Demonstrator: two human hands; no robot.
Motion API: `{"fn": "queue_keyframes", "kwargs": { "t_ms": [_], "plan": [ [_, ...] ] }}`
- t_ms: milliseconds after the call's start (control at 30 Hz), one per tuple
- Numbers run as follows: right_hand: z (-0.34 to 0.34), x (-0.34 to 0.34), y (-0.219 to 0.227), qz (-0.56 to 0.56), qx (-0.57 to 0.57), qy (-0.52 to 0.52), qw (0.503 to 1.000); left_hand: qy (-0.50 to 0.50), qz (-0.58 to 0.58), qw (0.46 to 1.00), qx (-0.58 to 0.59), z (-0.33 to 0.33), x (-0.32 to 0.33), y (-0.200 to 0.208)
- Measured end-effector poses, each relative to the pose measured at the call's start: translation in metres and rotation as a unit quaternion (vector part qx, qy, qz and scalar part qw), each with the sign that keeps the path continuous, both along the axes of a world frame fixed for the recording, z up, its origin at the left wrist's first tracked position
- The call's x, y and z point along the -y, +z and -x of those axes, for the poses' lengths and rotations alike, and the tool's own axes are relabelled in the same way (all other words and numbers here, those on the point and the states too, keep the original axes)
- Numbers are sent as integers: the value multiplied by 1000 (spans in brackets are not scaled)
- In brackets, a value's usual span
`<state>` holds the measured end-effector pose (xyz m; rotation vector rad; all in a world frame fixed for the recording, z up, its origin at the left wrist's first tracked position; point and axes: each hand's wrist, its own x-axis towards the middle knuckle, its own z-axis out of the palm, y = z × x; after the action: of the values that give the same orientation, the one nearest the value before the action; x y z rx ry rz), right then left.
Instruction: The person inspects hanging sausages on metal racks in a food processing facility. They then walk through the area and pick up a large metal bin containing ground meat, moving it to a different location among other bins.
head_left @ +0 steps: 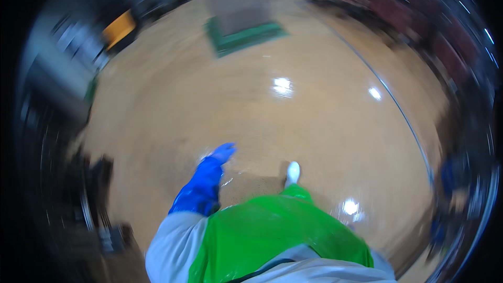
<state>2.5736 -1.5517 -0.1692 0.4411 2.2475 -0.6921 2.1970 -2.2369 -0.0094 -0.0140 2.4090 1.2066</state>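
My left hand [224, 152] wears a blue glove and hangs over the tan floor, out in front of my body. Its fingers look loosely stretched, though blurred, and no object shows in them. A blue sleeve cover [200, 188] runs up the forearm to a white sleeve. Below it, a green apron [277, 225] covers my front, and one white boot [293, 173] pokes out past its lower edge. My right hand is out of sight.
A grey pillar [241, 0] rises from a green base [246, 39] ahead. Reddish-brown bins [387, 5] line the far right. A yellow-orange object [119, 30] stands far left, near grey equipment. Dark, blurred equipment [99, 194] is at left. The floor [314, 120] shines as if wet.
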Motion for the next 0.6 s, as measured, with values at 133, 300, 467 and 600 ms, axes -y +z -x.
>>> {"fn": "queue_keyframes", "kwargs": {
  "t_ms": [133, 300, 467, 600],
  "plan": [
    [283, 20, -10, 62, 21, 26, 998, -136, 12, 991, -11, 61, -84, 0],
    [578, 147, 16, 137, -6, 193, 972, 58, 77, 989, 114, 11, -19, -24],
    [747, 319, 31, 216, -14, 366, 905, 638, 186, 738, 117, -177, 85, -2],
    [801, 362, -9, 206, 14, 437, 875, 784, 196, 577, 115, -296, 28, 37]
  ]
}}
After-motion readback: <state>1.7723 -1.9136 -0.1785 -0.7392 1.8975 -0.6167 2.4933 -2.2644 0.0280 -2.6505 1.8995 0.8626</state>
